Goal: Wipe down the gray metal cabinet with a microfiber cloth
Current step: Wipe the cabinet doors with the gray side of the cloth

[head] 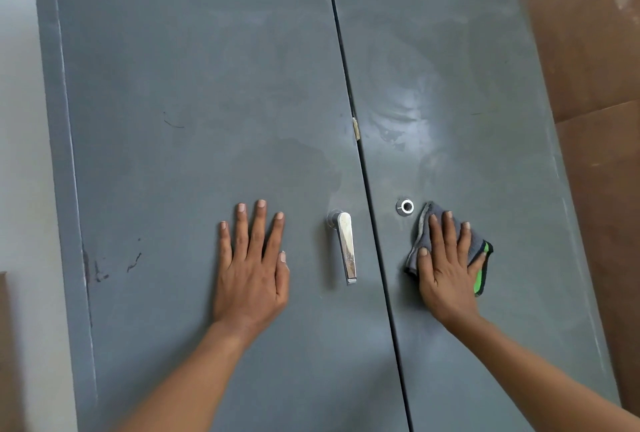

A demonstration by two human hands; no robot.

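Note:
The gray metal cabinet [194, 92] fills the view, its two doors shut with a seam down the middle. My left hand [254, 265] lies flat on the left door, fingers spread, holding nothing. My right hand [446, 269] presses a folded gray microfiber cloth [420, 241] with a green edge against the right door, just right of and below the round lock [405, 206]. A chrome lever handle [346, 244] hangs on the left door between my hands. Pale smeared streaks show on the right door above the lock.
A pale wall [20, 120] runs along the cabinet's left side. Brown board or panelling [595, 68] stands to the right of it. Scratches mark the left door's lower left part [133, 262].

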